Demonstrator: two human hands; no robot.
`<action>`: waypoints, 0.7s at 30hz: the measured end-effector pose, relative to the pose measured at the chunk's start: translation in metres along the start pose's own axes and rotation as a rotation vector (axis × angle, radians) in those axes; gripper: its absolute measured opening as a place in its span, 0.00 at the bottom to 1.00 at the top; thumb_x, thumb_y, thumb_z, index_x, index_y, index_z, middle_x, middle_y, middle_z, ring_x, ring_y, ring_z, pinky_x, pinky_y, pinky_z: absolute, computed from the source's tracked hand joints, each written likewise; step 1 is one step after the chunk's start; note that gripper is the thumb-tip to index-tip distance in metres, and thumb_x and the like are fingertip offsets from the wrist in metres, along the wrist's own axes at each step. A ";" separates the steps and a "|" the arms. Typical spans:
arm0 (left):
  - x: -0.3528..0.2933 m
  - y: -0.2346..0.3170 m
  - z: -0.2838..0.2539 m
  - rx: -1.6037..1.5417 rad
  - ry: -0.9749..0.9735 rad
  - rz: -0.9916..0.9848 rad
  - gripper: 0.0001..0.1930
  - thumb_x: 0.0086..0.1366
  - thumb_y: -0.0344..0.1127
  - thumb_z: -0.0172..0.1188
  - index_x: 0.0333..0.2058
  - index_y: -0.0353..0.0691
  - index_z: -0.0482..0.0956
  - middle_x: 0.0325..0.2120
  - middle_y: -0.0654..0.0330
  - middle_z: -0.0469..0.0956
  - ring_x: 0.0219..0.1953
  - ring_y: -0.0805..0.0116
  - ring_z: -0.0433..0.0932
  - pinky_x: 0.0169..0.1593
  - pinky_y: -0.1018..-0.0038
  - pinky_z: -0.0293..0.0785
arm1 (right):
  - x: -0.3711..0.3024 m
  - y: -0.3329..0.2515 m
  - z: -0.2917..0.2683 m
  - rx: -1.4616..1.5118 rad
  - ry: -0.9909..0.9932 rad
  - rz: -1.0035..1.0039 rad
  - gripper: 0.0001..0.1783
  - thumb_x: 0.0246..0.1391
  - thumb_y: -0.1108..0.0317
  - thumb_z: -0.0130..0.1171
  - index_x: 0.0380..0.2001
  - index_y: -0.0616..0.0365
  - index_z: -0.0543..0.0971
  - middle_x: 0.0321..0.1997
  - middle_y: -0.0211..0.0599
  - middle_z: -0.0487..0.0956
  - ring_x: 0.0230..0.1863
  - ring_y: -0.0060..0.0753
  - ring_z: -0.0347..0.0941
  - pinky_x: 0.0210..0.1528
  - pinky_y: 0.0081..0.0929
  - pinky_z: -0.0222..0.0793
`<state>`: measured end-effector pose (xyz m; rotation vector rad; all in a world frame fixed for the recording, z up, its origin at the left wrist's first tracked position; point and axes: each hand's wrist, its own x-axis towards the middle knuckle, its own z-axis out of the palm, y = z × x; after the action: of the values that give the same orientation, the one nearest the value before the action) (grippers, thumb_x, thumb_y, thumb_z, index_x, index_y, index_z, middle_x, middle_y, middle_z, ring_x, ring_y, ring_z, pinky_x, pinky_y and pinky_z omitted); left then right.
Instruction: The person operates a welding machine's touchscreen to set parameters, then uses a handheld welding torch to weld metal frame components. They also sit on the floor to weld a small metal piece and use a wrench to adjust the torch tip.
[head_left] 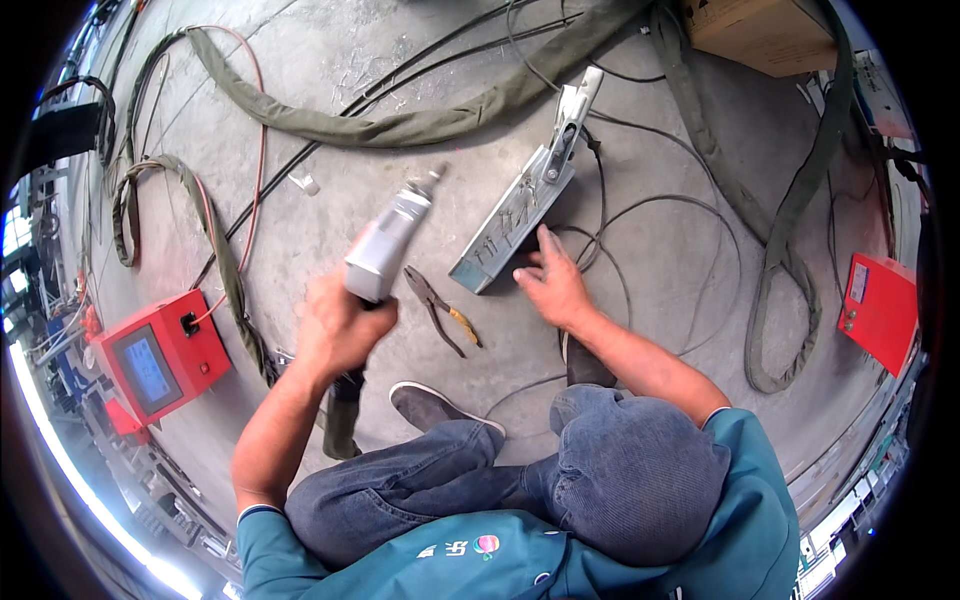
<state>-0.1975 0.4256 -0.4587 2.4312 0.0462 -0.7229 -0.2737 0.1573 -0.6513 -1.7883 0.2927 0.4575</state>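
Note:
My left hand (340,325) is wrapped round the handle of a grey pistol-grip tool (385,245), held up off the floor with its narrow, blurred tip pointing away and to the right. A sleeved cable runs down from its handle. My right hand (555,280) has its fingers apart beside the right edge of a metal channel piece (510,220); whether they touch it I cannot tell. Several small thin metal bits lie on the channel's face. A metal clamp (570,125) sits at its far end. Pliers (440,310) with one yellow handle lie between my hands.
A red control box (160,355) with a lit screen stands at left; another red box (880,310) is at right. A green-sleeved hose (400,125) curves across the back, with black cables (690,200) looping at right. A cardboard box (760,35) stands far right.

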 end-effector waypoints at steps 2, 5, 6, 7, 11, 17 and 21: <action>-0.007 0.007 0.003 0.019 -0.203 0.088 0.41 0.50 0.31 0.66 0.67 0.43 0.70 0.33 0.42 0.82 0.38 0.44 0.84 0.46 0.60 0.79 | -0.002 0.001 0.006 0.010 0.020 0.000 0.46 0.57 0.68 0.66 0.72 0.75 0.55 0.75 0.60 0.60 0.60 0.49 0.77 0.56 0.34 0.81; -0.004 0.011 -0.004 -0.089 -0.233 0.009 0.44 0.49 0.30 0.66 0.69 0.45 0.67 0.34 0.41 0.82 0.40 0.41 0.84 0.47 0.59 0.79 | -0.002 0.000 0.003 0.016 0.029 -0.011 0.46 0.57 0.70 0.66 0.72 0.75 0.55 0.75 0.60 0.58 0.60 0.51 0.76 0.56 0.34 0.81; -0.007 0.013 -0.003 -0.051 -0.173 -0.052 0.43 0.49 0.30 0.66 0.69 0.44 0.68 0.34 0.41 0.82 0.40 0.41 0.84 0.47 0.59 0.79 | -0.003 0.004 0.002 0.014 0.025 -0.012 0.46 0.56 0.70 0.66 0.72 0.75 0.55 0.74 0.60 0.58 0.60 0.51 0.76 0.55 0.34 0.81; -0.011 0.013 -0.001 -0.036 -0.154 -0.076 0.43 0.49 0.30 0.66 0.69 0.44 0.68 0.34 0.40 0.82 0.40 0.41 0.84 0.47 0.59 0.79 | -0.004 0.004 0.003 0.016 0.024 -0.013 0.46 0.56 0.71 0.67 0.72 0.75 0.55 0.74 0.60 0.59 0.60 0.52 0.76 0.55 0.34 0.82; -0.011 0.012 0.019 -0.038 -0.225 0.058 0.43 0.50 0.31 0.67 0.69 0.45 0.67 0.35 0.39 0.82 0.40 0.40 0.84 0.47 0.59 0.79 | -0.003 0.004 0.006 0.062 0.035 -0.029 0.46 0.56 0.72 0.67 0.72 0.76 0.55 0.74 0.60 0.59 0.60 0.52 0.75 0.55 0.34 0.82; -0.013 0.011 0.017 -0.062 -0.097 0.003 0.45 0.48 0.30 0.67 0.69 0.42 0.67 0.35 0.38 0.82 0.40 0.38 0.83 0.47 0.58 0.80 | -0.004 0.001 0.009 0.105 0.030 -0.011 0.45 0.56 0.73 0.67 0.71 0.75 0.57 0.75 0.59 0.56 0.60 0.51 0.75 0.56 0.34 0.82; -0.021 0.021 0.016 -0.043 -0.193 0.078 0.38 0.50 0.30 0.64 0.65 0.40 0.71 0.33 0.44 0.82 0.35 0.45 0.82 0.42 0.61 0.79 | -0.003 0.011 0.011 0.084 0.032 -0.023 0.43 0.57 0.72 0.67 0.71 0.74 0.58 0.76 0.60 0.54 0.60 0.50 0.75 0.56 0.34 0.82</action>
<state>-0.2190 0.4023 -0.4471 2.2981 -0.1073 -0.9078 -0.2826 0.1648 -0.6616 -1.7170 0.3086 0.3948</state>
